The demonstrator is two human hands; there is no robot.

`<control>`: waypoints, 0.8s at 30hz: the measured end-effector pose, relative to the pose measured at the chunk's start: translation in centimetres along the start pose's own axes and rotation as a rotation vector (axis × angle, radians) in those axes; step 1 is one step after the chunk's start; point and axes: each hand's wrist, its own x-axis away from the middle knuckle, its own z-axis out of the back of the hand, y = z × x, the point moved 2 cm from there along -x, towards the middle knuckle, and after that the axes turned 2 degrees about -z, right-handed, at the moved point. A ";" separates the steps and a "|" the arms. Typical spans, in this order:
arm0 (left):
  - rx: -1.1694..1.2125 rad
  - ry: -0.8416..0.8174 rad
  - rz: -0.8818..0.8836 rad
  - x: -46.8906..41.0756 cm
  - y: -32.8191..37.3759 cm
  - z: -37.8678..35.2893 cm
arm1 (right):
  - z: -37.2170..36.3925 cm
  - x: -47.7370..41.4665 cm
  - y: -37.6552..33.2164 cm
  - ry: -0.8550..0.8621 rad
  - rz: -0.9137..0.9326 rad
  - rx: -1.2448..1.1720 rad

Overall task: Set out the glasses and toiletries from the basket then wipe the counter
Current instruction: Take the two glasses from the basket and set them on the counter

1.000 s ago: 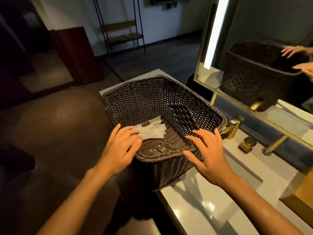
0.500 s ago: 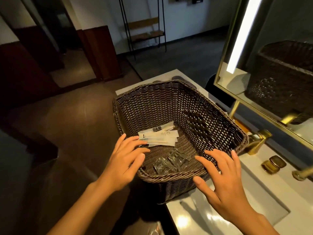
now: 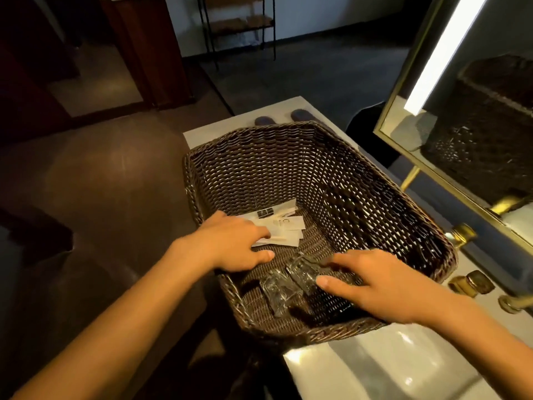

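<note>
A dark woven basket [image 3: 331, 180] stands on the white counter [image 3: 360, 370]. On its floor lie white toiletry packets [image 3: 284, 225] at the left and two clear glasses [image 3: 288, 281] on their sides nearer me. My left hand [image 3: 233, 241] reaches over the basket's left rim, fingers spread on the packets. My right hand [image 3: 383, 287] is inside the basket, thumb and fingers on either side of the right glass and touching it. Whether either hand has closed a grip does not show.
Brass tap fittings [image 3: 473, 281] stand right of the basket beside a sink basin [image 3: 418, 356]. A gold-framed lit mirror [image 3: 432, 96] hangs at the right. Two dark round things [image 3: 300, 115] lie behind the basket. Dark floor drops away to the left.
Both hands have gone from hovering at the basket's near rim down into it: the left onto the packets, the right onto a glass. The view has moved closer.
</note>
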 end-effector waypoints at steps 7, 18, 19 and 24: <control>0.304 -0.394 0.145 -7.9 0.9 -1.9 | -2.7 -11.9 3.0 -0.322 -0.046 0.109; 0.668 -0.648 0.505 -11.9 2.7 -9.9 | -7.9 -19.0 6.6 -0.676 -0.238 0.139; 0.718 -0.675 0.501 -12.1 3.2 -10.5 | -8.3 -19.0 6.6 -0.685 -0.233 0.126; 0.941 -0.520 0.590 -13.0 4.3 -12.7 | -10.4 -19.7 6.8 -0.704 -0.210 0.043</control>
